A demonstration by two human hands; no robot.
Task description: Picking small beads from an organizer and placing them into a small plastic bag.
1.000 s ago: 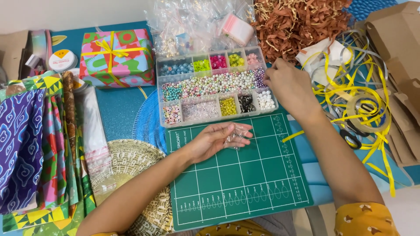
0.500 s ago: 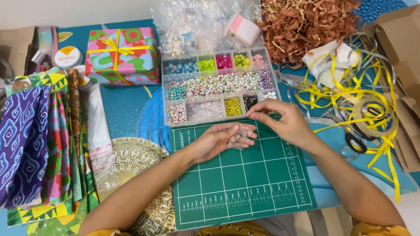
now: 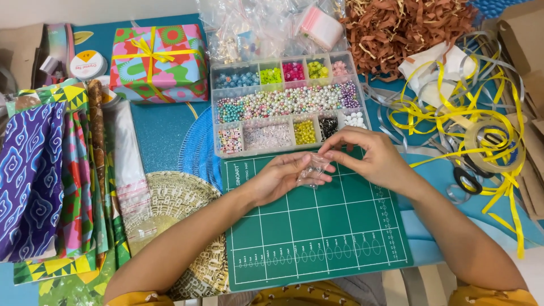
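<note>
right hand (image 3: 371,158) moved from bead box (image 3: 289,105) to left hand (image 3: 283,177)

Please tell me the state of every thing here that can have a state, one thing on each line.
bead box: open, compartments filled
small clear bag: held between both hands, above the mat
left hand: palm up, under the bag
right hand: fingers pinching the bag's top
gift box: wrapped, yellow ribbon tied
cutting mat: lying flat
yellow ribbon: loose, tangled
</note>
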